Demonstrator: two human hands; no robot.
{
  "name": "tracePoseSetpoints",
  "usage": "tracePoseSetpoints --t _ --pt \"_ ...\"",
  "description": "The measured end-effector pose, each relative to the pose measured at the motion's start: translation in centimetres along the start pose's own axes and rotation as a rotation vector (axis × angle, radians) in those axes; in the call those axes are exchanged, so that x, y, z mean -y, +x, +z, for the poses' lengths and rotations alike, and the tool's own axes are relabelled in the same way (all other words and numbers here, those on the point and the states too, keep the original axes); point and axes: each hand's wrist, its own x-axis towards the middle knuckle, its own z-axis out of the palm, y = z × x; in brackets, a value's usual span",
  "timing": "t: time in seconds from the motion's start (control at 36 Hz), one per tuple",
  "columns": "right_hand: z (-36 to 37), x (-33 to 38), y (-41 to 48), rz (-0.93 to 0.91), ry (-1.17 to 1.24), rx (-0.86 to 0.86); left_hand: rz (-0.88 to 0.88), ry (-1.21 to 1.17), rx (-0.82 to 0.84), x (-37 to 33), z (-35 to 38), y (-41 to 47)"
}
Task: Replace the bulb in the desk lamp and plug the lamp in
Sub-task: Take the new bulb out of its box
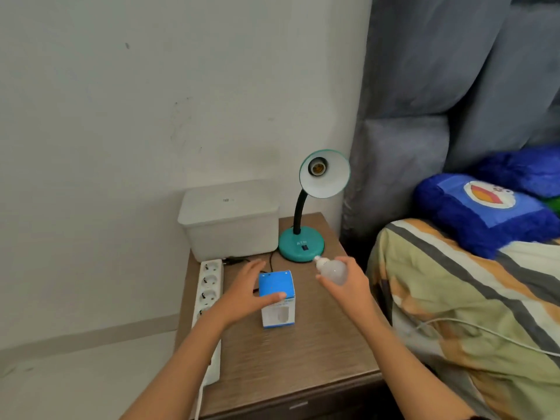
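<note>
The right hand (348, 283) is cupped palm-up around a white bulb (331, 269), fingers curled under its globe and the thumb over the top; the bulb's screw base points up and left, toward the lamp base (301, 245). The hand is raised above the table (303, 359), forearm running back to the lower right.

The left hand (251, 294) is spread and half-open beside a blue and white box (278, 298). Its thumb lies across the box's near top edge and the fingers reach past the far left corner; whether they actually press the box cannot be told. The box stands upright in the middle of the table, top flaps closed, so its contents are hidden.

The lamp (324, 174) stands at the back right of the table, teal shade tilted toward the camera, its socket (316, 166) empty. A black cord (239, 260) trails from behind the base toward a white power strip (209, 286), which lies along the table's left edge with its near end overhanging. A lidded white bin (228, 219) sits at the back left, just beside the lamp base; the lid hides what it holds.

Bare tabletop lies between box and front edge, and between box and the right edge. A bed (469, 298) stands close on the right, with a blue pillow (485, 213) on it.
</note>
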Motion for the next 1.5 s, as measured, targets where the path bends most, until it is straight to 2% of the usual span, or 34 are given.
tracePoseSetpoints --t 0.19,0.5,0.61,0.75,0.81,0.92,1.0,1.19,1.31,1.5 --pt "2.0 -3.5 -2.7 0.181 -0.044 0.155 -0.064 -0.118 -0.038 1.4 1.8 -0.7" --pt "3.2 -4.8 -3.2 0.203 -0.046 0.235 -0.039 -0.19 -0.052 2.8 2.9 -0.1" --pt "2.9 -4.7 -2.7 0.121 -0.049 0.231 -0.012 -0.184 -0.07 3.0 3.0 0.2" --pt "2.3 -3.1 -1.1 -0.122 -0.075 0.144 -0.008 -0.178 -0.079 3.7 3.3 0.5" --pt "2.5 -2.0 -0.6 -0.248 -0.106 0.199 0.0 -0.19 -0.087 3.9 3.5 0.6" --pt "3.4 -0.4 0.2 -0.441 -0.225 0.417 0.012 -0.234 -0.103 4.0 3.7 0.6" --pt "4.0 -0.3 0.6 -0.478 -0.312 0.511 0.025 -0.25 -0.099 4.1 3.7 0.6" --pt "3.9 -0.2 1.2 -0.506 -0.353 0.544 0.051 -0.238 -0.1 4.5 3.6 0.7" --pt "3.7 0.3 1.5 -0.537 -0.29 0.467 0.06 -0.28 -0.099 4.5 3.5 0.5" --pt "4.4 2.7 3.0 -0.455 -0.134 0.278 0.03 -0.387 -0.112 4.5 3.8 0.1"
